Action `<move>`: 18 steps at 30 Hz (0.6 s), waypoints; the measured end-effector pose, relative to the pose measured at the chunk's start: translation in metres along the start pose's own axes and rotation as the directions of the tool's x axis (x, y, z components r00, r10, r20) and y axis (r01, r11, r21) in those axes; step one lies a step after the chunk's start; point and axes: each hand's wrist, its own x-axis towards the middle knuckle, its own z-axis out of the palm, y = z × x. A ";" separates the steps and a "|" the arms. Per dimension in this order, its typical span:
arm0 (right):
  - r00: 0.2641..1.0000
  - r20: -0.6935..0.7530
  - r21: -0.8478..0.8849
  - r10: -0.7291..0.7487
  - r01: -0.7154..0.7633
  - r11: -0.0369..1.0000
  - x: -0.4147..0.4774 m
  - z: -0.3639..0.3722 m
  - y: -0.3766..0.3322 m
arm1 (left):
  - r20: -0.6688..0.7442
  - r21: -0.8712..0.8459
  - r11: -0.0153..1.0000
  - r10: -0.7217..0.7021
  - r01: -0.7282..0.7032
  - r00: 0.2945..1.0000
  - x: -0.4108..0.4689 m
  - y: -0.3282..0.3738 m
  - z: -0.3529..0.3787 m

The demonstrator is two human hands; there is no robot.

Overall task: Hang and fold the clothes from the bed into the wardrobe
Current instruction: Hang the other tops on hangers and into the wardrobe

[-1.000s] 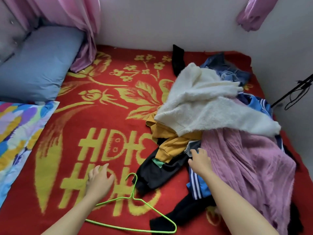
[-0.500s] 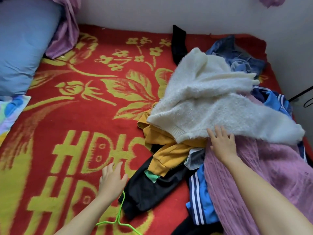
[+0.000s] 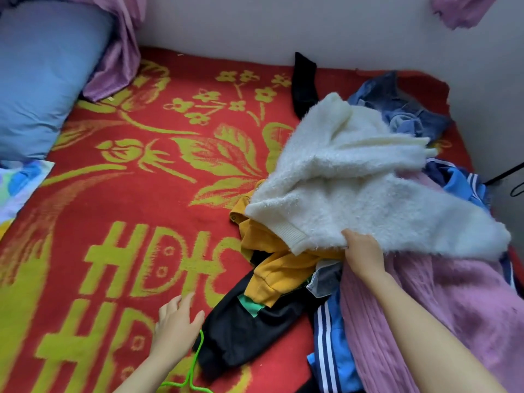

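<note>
A heap of clothes lies on the right half of the bed's red and yellow blanket (image 3: 136, 211). On top is a fluffy white sweater (image 3: 354, 191). My right hand (image 3: 364, 251) grips its lower edge, fingers tucked under the fabric. Under it lie a mustard yellow garment (image 3: 283, 268), a black garment (image 3: 249, 327), a blue striped jacket (image 3: 331, 350) and a pink knit (image 3: 453, 313). My left hand (image 3: 177, 321) rests flat on the blanket, fingers spread, beside the hook of a green hanger (image 3: 195, 361).
A blue pillow (image 3: 42, 80) and pink curtain (image 3: 119, 52) are at the back left. Denim clothes (image 3: 402, 109) and a black sock (image 3: 304, 80) lie near the wall. A colourful quilt (image 3: 19, 188) sits at the left edge. A black wire stand (image 3: 507, 174) is at the right.
My right hand moved up from the pink knit to the white sweater's hem and took hold of it. The view shifted forward; my left hand stayed on the blanket by the hanger.
</note>
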 end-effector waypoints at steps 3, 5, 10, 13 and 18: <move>0.996 0.087 0.040 0.011 -0.015 0.999 -0.028 -0.012 -0.004 | 0.044 0.030 0.999 0.034 -0.035 0.998 -0.021 0.002 -0.002; 0.992 0.124 0.076 0.010 -0.019 0.997 -0.045 -0.020 -0.007 | 0.068 0.056 0.997 0.051 -0.055 0.996 -0.035 0.002 -0.006; 0.985 0.164 0.176 -0.045 0.015 0.984 -0.097 -0.056 -0.025 | 0.068 0.061 0.991 0.113 -0.117 0.991 -0.073 0.008 -0.026; 0.976 0.181 0.259 -0.117 0.067 0.964 -0.126 -0.097 -0.030 | 0.040 0.091 0.984 0.150 -0.153 0.988 -0.095 0.010 -0.047; 0.976 0.073 0.508 -0.207 0.142 0.850 -0.150 -0.192 -0.033 | 0.141 0.175 0.919 0.331 -0.353 0.933 -0.126 0.011 -0.079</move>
